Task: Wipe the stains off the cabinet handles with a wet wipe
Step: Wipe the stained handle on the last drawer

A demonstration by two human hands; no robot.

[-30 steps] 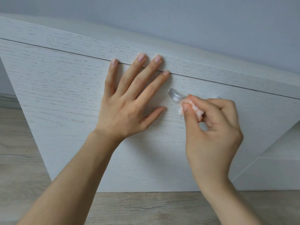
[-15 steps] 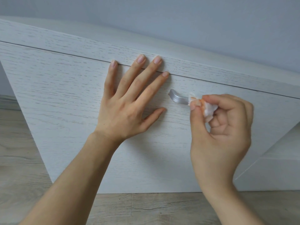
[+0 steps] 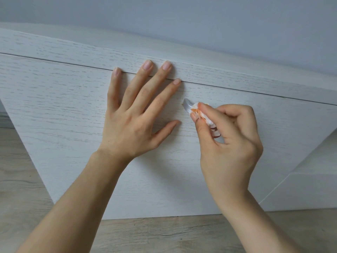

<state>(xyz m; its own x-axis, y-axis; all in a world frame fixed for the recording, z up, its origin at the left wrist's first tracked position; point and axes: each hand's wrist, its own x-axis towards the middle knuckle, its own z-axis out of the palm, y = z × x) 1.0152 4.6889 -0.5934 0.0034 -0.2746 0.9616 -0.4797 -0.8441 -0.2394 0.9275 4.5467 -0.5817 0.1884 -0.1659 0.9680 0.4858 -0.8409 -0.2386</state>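
The left hand (image 3: 133, 117) lies flat with fingers spread on the white cabinet front (image 3: 63, 110). The right hand (image 3: 228, 143) pinches an orange-stained wet wipe (image 3: 202, 115) against the silver handle (image 3: 187, 105); no writing is legible.

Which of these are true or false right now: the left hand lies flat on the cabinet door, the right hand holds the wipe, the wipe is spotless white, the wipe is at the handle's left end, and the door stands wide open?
1. The left hand lies flat, fingers spread, on the cabinet door. True.
2. The right hand pinches the wet wipe. True.
3. The wipe is spotless white. False: it shows orange smears.
4. The wipe is at the left end of the handle. True: only the tip of that end shows.
5. The door stands wide open. False: it sits shut, with only a thin seam along its top.
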